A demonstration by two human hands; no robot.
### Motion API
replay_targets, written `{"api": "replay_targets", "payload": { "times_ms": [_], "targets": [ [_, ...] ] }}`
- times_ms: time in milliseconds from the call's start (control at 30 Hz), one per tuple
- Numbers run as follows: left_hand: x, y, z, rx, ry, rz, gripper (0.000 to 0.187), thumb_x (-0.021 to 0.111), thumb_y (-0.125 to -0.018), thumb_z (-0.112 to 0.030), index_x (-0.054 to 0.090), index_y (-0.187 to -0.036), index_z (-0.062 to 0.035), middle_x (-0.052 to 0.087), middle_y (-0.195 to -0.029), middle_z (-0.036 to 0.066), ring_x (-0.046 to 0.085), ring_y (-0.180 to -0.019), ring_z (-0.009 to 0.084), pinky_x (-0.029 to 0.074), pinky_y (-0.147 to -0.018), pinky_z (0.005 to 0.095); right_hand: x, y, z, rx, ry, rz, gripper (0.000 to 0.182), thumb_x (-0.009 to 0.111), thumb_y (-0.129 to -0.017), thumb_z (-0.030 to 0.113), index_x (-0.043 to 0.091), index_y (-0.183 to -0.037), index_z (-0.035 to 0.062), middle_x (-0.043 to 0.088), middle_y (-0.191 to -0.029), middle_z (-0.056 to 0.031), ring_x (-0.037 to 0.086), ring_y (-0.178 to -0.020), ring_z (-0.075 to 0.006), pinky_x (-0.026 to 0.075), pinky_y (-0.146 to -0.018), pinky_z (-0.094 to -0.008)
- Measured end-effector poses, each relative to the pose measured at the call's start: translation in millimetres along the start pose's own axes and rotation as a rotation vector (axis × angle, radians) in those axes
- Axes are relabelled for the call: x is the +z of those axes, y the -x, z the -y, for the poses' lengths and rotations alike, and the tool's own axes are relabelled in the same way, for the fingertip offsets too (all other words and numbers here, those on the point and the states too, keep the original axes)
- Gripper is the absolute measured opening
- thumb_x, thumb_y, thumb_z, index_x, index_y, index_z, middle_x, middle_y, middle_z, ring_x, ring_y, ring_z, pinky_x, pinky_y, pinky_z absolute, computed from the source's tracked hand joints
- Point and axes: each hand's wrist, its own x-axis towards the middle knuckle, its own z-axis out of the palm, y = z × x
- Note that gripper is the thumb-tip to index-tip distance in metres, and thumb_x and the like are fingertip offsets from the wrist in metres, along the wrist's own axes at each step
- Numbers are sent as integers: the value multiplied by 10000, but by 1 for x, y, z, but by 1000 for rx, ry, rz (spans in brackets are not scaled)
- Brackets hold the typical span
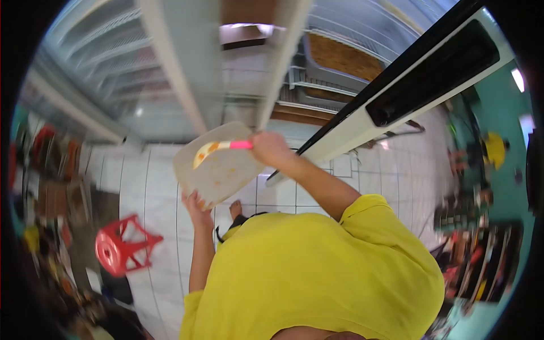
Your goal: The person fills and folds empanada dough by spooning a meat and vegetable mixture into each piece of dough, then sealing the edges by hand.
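My left hand (197,208) grips the near edge of a pale, flat plastic lid (226,178), which is tilted and spotted with orange bits. My right hand (272,150) is closed around the pink handle of a spatula (211,149). Its curved whitish blade, smeared with orange food, points left and overlaps the lid in this view. My left thumb and fingers show at the lid's rim, and part of that hand is behind it.
An open black-and-white door (385,99) stands at my right. Behind it, wire shelves hold a tray of brown-orange food (345,56). A red plastic stool (116,249) is on the tiled floor (161,198) at left. Another person in yellow (494,150) is far right.
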Motion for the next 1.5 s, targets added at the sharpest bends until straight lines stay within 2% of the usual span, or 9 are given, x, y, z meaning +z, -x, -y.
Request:
{"api": "replay_targets", "payload": {
  "times_ms": [233, 400, 500, 633, 767, 1000, 1100, 1167, 1500],
  "targets": [
    [21, -36, -43, -50, -178, 75, 592, 554, -754, -277, 283, -1279, -248, 415, -1139, 12, 414, -941, 145, 404, -711, 336, 14, 45, -2, 323, -289, -63, 274, 552, -824, 302, 591, -798, 31, 614, -755, -163, 607, -688, -313, 468, -613, -432],
    [48, -50, -50, -125, -194, 201, 586, 556, -755, -261, 285, -1274, -265, 429, -1048, 0, 395, -827, 130, 409, -699, 315, 16, 25, 6, 979, -1537, -687, 214, 547, -859, 252, 516, -874, 40, 465, -603, 1, 447, -546, -184, 395, -553, -336],
    [54, -60, -47, -151, -213, 236, 590, 555, -760, -281, 277, -1279, -254, 429, -1108, 15, 435, -916, 155, 410, -713, 336, 34, -26, -40, 981, -1443, -1187, 230, 556, -850, 203, 465, -971, 29, 454, -794, -29, 426, -706, -146, 390, -667, -301],
    [59, -64, -49, -195, -271, 265, 609, 555, -760, -301, 261, -1290, -247, 431, -1177, 35, 461, -1017, 190, 410, -723, 359, -9, -71, -98, 998, -915, -1582, 346, 539, -852, 187, 399, -1110, 3, 540, -933, -171, 528, -883, -317, 392, -797, -390],
    [56, -66, -55, -142, -275, 323, 622, 549, -759, -306, 249, -1302, -256, 456, -1118, 36, 473, -946, 183, 413, -725, 363, -61, -91, -141, 1182, -772, -1500, 416, 545, -838, 179, 397, -1169, -23, 557, -981, -267, 532, -922, -417, 401, -813, -452],
    [34, -68, -70, -149, -276, 252, 640, 558, -752, -310, 241, -1306, -269, 396, -1112, 25, 402, -880, 171, 396, -746, 401, -97, -98, -218, 1194, -629, -1077, 563, 628, -761, 344, 473, -1162, -20, 534, -1100, -242, 494, -1031, -399, 371, -893, -419],
    [25, -76, -70, -165, -251, 230, 642, 560, -749, -321, 239, -1303, -287, 351, -1114, 27, 357, -866, 169, 384, -749, 413, -102, -90, -182, 1183, -492, -1162, 591, 623, -760, 335, 440, -1209, -1, 431, -1214, -231, 383, -1147, -387, 335, -921, -464],
    [23, -82, -71, -173, -205, 226, 637, 558, -750, -325, 237, -1299, -294, 331, -1123, 36, 353, -899, 174, 384, -750, 408, -90, -77, -142, 647, -364, -1412, 523, 608, -778, 270, 459, -1206, 8, 400, -1235, -211, 329, -1181, -354, 293, -946, -466],
    [44, -96, -68, -159, -190, 236, 450, 577, -744, -363, 366, -1133, -286, 421, -915, 3, 413, -753, 137, 408, -657, 370, -158, 72, 36, -181, 255, -1844, 542, 624, -710, 153, 434, -1217, 138, 385, -1205, -208, 395, -1089, -343, 302, -950, -471]
  ]
}}
